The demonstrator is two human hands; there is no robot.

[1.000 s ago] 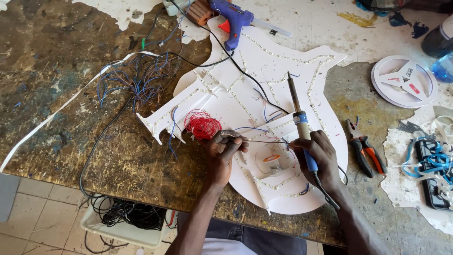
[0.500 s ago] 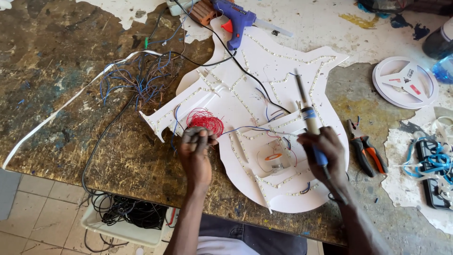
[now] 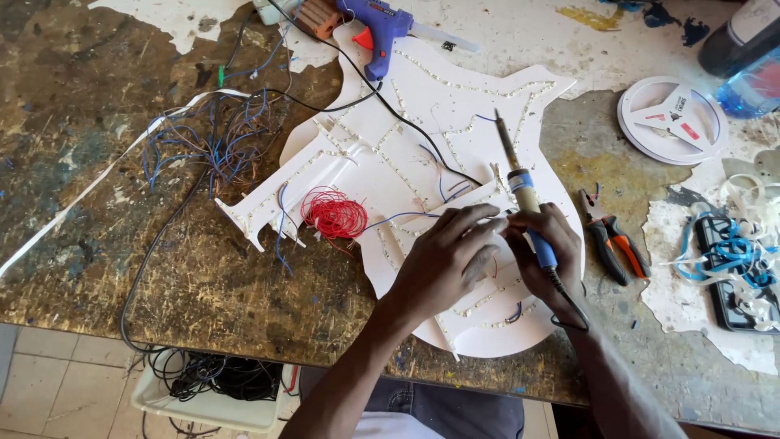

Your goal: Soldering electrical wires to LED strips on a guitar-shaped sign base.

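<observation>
Head view: your right hand (image 3: 546,252) is closed round the blue grip of a soldering iron (image 3: 524,195), tip pointing up and away over the white cutout board (image 3: 455,114). Your left hand (image 3: 443,260) lies on the board just beside the right, fingers curled and pinched on sth small at the fingertips near the iron's handle; can't tell exactly what, prob. a thin wire or strip end. The board is flat on the tabletop (image 3: 97,244), w/ rows of small LED dots along its edges and inner lines. A red wire coil (image 3: 334,214) sits on the board's left part, near your left hand but apart from it. Blue wire tangle (image 3: 215,150) is further left on the tabletop. A blue glue gun (image 3: 382,24) rests at the board's top edge. Right of the board: orange-handled pliers (image 3: 613,240), close to your right hand, and a white reel (image 3: 671,119) well apart. Below the tabletop edge, a white bin (image 3: 207,402) holds black cable.
</observation>
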